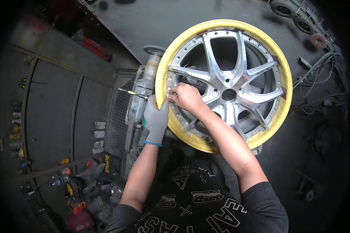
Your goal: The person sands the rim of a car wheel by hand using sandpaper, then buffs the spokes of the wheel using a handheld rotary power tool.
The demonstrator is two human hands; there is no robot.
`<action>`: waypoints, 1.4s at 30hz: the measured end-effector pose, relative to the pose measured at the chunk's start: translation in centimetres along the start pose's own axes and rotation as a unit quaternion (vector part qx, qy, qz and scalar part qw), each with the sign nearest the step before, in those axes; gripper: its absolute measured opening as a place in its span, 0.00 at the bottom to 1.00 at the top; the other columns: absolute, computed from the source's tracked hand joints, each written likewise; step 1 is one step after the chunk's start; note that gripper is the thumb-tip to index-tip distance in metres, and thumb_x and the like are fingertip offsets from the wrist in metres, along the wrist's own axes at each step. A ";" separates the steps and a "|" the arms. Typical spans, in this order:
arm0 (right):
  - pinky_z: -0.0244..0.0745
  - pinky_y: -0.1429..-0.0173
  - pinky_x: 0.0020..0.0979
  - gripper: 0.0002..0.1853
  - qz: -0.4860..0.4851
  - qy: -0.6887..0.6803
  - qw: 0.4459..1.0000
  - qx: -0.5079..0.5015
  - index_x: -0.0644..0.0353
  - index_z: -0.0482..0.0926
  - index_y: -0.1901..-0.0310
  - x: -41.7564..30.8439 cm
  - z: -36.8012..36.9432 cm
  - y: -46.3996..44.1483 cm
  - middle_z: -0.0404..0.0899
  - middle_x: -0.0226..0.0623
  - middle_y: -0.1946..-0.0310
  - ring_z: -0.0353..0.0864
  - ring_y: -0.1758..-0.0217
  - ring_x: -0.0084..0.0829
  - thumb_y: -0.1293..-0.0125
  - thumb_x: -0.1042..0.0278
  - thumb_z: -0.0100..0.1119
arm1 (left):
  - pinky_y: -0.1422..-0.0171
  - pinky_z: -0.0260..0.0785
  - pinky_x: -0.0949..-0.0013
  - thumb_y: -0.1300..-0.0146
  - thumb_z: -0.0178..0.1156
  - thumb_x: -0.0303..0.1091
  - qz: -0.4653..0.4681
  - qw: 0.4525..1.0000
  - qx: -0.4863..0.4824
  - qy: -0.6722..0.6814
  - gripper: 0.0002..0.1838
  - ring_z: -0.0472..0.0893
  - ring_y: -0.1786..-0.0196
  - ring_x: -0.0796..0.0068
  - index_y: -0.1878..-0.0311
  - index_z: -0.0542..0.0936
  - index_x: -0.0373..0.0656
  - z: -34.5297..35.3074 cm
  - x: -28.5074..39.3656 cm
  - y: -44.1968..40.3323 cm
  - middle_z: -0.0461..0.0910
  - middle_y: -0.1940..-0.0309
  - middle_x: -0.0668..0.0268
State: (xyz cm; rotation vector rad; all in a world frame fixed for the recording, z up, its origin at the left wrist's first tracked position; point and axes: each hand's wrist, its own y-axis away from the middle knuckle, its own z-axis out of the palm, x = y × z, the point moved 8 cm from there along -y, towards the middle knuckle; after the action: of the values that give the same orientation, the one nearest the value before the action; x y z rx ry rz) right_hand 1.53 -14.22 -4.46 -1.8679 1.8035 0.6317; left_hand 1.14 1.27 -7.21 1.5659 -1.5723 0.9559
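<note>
Your left hand [155,119] grips the wheel [241,81], apparently steadying it for your narrowed right hand [188,97], its hold unclear.

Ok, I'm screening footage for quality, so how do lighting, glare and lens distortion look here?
Head view: dark corners, with the frame's edges fading to black; bright highlights on the bare metal wheel, its spokes still readable; straight-looking frame bars at left bow outward; small containers at far left look soft; both the gloved left hand and bare right hand are well lit, without obvious motion blur.
</note>
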 end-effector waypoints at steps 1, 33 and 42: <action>0.79 0.51 0.46 0.11 0.004 -0.022 1.000 -0.005 0.54 0.87 0.59 0.1 0.2 -0.2 0.82 0.46 0.63 0.84 0.56 0.49 0.40 0.59 0.67 | 0.58 0.75 0.62 0.41 0.67 0.36 0.000 1.000 0.002 -0.001 0.13 0.85 0.61 0.63 0.57 0.80 0.38 0.1 -0.2 -0.1 0.84 0.66 0.56; 0.79 0.44 0.40 0.19 0.046 -0.093 0.993 -0.047 0.60 0.82 0.47 -1.1 -0.6 -1.3 0.85 0.53 0.56 0.86 0.51 0.46 0.41 0.66 0.60 | 0.55 0.75 0.72 0.39 0.67 0.26 -0.034 0.980 -0.042 0.193 0.21 0.81 0.60 0.74 0.44 0.75 0.32 0.2 -1.3 0.7 0.82 0.58 0.60; 0.76 0.49 0.25 0.34 0.076 -0.661 0.745 -0.051 0.67 0.52 0.25 -6.9 -5.5 7.1 0.77 0.49 0.40 0.79 0.55 0.23 0.29 0.77 0.53 | 0.56 0.76 0.74 0.43 0.72 0.25 0.030 0.954 -0.080 0.286 0.24 0.81 0.62 0.77 0.46 0.75 0.31 -3.6 8.9 7.7 0.80 0.58 0.61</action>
State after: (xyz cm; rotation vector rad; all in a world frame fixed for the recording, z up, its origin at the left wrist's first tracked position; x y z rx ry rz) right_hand -5.79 -12.42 4.06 -0.7476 0.8852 1.5858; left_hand -6.72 0.12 2.15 1.0067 -1.2476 1.1556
